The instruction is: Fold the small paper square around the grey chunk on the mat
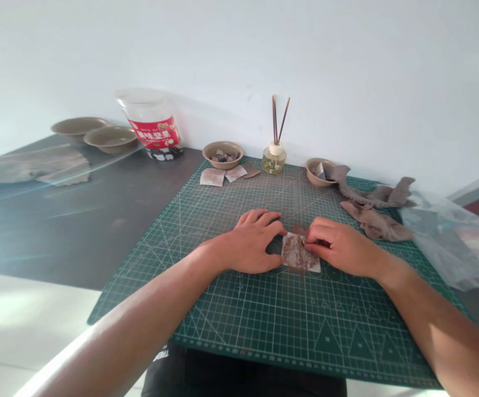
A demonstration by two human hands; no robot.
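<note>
A small whitish square sheet (295, 253), smeared with brown dust, lies on the green cutting mat (231, 309). My left hand (254, 242) rests on the mat with its fingers spread; the thumb and index fingertips press on the sheet's left edge. Over the sheet's right half, my right hand (339, 245) is closed in a pinch. A small dark piece (304, 241) shows at its fingertips, mostly hidden, and I cannot tell its kind. Brown dust is scattered on the mat just beyond the sheet.
Behind the hands stand a bowl of dark chips (223, 155), a reed diffuser (274, 159) and another bowl (318, 173). Brown cloths (378, 220) and a clear plastic bag (454, 237) lie right. A plastic tub (152, 127) and two bowls (111, 139) stand left.
</note>
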